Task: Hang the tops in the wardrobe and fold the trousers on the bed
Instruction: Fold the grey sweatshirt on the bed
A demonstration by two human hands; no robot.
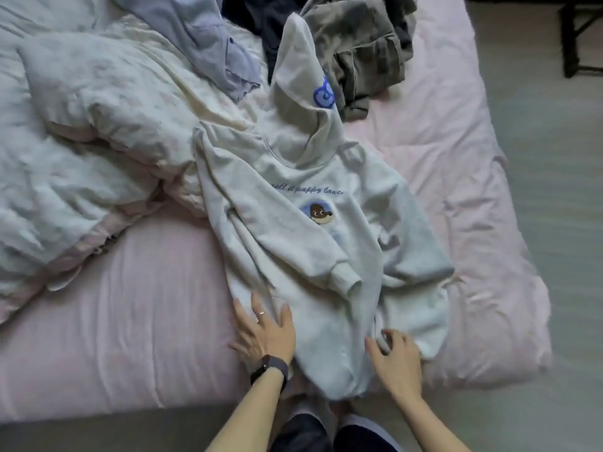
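Pale grey hooded sweatshirt (326, 243) lies face-up at the near edge of the pink-sheeted bed (146, 321), left hand (264, 331) fingers flat on its hem, right hand (396, 357) fingers pinching hem cloth; a one-sided pull likely drags it off the bed.

Rumpled pale duvet (81, 141) (far left)
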